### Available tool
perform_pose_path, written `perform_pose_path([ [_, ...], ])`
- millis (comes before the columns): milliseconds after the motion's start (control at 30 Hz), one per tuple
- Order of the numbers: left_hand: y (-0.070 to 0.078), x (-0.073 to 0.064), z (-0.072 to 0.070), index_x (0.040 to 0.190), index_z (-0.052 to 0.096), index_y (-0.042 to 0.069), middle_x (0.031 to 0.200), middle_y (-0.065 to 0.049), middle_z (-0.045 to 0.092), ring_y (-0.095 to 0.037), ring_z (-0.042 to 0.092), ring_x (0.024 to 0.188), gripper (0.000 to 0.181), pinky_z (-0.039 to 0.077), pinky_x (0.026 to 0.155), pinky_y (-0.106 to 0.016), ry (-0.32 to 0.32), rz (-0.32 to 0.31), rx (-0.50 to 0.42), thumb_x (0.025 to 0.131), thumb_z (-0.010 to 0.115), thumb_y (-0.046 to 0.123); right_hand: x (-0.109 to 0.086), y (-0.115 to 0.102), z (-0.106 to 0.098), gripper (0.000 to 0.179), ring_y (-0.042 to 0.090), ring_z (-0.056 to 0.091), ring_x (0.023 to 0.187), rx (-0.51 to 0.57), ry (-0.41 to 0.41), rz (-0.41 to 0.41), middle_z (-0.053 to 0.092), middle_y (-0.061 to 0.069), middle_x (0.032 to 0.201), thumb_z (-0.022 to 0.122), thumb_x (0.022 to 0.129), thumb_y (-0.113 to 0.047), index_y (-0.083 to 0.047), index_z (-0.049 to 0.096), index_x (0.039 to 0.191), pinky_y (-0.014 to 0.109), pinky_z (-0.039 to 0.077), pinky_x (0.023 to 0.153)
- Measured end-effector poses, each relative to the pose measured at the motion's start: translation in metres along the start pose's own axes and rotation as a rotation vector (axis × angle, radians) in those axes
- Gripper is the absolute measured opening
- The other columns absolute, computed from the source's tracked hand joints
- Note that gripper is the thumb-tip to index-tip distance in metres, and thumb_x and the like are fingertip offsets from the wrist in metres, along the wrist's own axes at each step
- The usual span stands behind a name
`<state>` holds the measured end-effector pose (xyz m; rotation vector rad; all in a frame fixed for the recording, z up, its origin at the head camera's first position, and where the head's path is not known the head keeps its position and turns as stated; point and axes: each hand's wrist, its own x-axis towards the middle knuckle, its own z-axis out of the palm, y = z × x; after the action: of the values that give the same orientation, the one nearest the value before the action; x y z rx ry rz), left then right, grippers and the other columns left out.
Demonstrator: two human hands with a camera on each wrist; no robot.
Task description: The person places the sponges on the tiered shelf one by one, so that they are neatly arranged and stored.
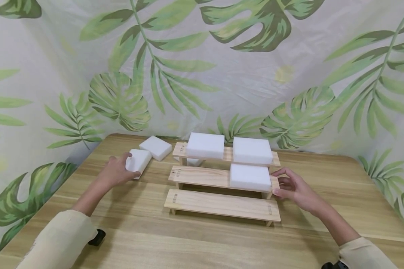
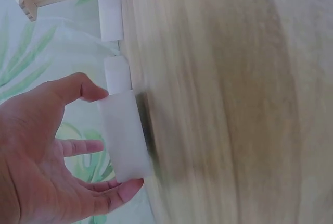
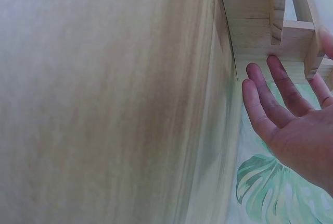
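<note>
A wooden three-tier stand (image 1: pixel 219 203) rests on the table, with two white foam blocks (image 1: pixel 205 145) on its top tier. Another foam block (image 1: pixel 250 176) lies at the right end of the middle tier. My left hand (image 1: pixel 116 170) pinches a white foam block (image 2: pixel 125 135) left of the stand, thumb at one end and fingers at the other. Just behind that lies a loose foam block (image 1: pixel 156 148). At the right end of the middle tier, my right hand (image 1: pixel 297 190) holds the stand between thumb and index finger; its other fingers (image 3: pixel 257 96) extend beside it.
One more white block (image 1: pixel 194 162) shows partly behind the stand, under the top tier. A leaf-patterned cloth (image 1: pixel 242 74) hangs along the back of the wooden table (image 1: pixel 148 243). The bottom tier is bare.
</note>
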<state>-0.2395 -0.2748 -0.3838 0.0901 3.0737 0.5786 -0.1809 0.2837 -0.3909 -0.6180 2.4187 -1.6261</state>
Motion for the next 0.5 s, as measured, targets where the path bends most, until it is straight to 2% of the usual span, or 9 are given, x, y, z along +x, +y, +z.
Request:
perform_pose_path([
  [333, -0.004, -0.005, -0.012, 0.14, 0.048, -0.008, 0.124, -0.044, 0.052, -0.052, 0.054, 0.107, 0.079, 0.05, 0.081, -0.061, 0.022, 0.1, -0.024, 0.08, 0.083, 0.03, 0.0, -0.001, 0.001, 0.042, 0.013, 0.068, 0.097, -0.008, 0.009, -0.004, 0.065, 0.025, 0.115, 0.066, 0.099, -0.001, 0.008, 0.044, 0.134, 0.039, 0.061, 0.079],
  [500, -0.001, -0.007, -0.018, 0.138, 0.053, -0.007, 0.126, -0.04, 0.056, -0.047, 0.058, 0.103, 0.078, 0.051, 0.08, -0.059, 0.058, 0.179, -0.04, 0.075, 0.086, 0.025, 0.0, -0.002, 0.001, 0.042, 0.013, 0.068, 0.097, -0.01, 0.006, -0.002, 0.065, 0.025, 0.115, 0.066, 0.099, -0.002, 0.008, 0.044, 0.134, 0.039, 0.061, 0.079],
])
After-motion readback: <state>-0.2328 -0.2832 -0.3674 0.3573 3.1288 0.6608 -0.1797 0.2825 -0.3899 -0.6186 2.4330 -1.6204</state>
